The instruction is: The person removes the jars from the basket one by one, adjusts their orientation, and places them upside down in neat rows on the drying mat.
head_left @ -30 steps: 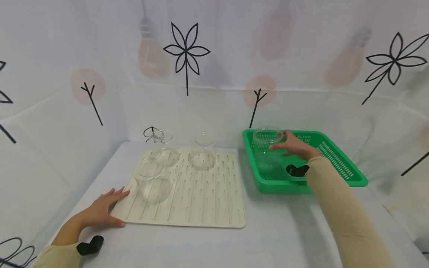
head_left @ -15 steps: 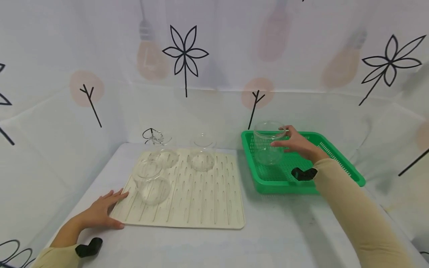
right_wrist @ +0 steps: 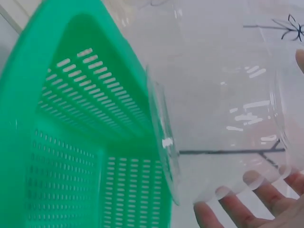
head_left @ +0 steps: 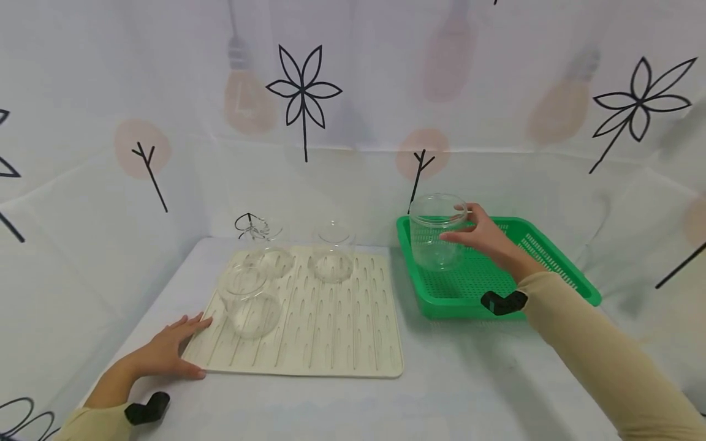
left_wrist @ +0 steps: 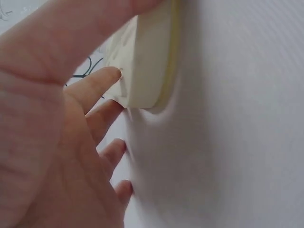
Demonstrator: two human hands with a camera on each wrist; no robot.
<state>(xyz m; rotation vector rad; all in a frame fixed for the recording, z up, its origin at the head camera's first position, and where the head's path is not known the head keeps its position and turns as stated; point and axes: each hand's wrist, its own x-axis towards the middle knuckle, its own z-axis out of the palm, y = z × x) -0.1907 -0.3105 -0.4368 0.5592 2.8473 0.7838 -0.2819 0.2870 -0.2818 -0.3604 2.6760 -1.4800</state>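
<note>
My right hand (head_left: 485, 237) grips a clear cylindrical jar (head_left: 432, 248) from its right side, fingers and thumb around the wall near the top. The jar is upright and overlaps the left part of a green perforated basket (head_left: 469, 309) in the head view. In the right wrist view, the jar's base (right_wrist: 163, 142) lies beside the basket's rim, and fingertips press on the clear wall. My left hand (head_left: 162, 350) rests at the front left corner of a cream ribbed mat (head_left: 342, 331), fingers spread along its edge. Fingertips touch the mat's corner (left_wrist: 147, 71) in the left wrist view.
Three clear jars stand on the mat: one at front left (head_left: 250, 306), one at back left (head_left: 271, 254) and one at back middle (head_left: 332, 254). A white cloth (head_left: 353, 404) covers the table. Behind is a patterned curtain (head_left: 358, 190).
My right hand has lifted the jar up from within the basket, and then moved it slightly left. The left hand stays at the mat's corner.
</note>
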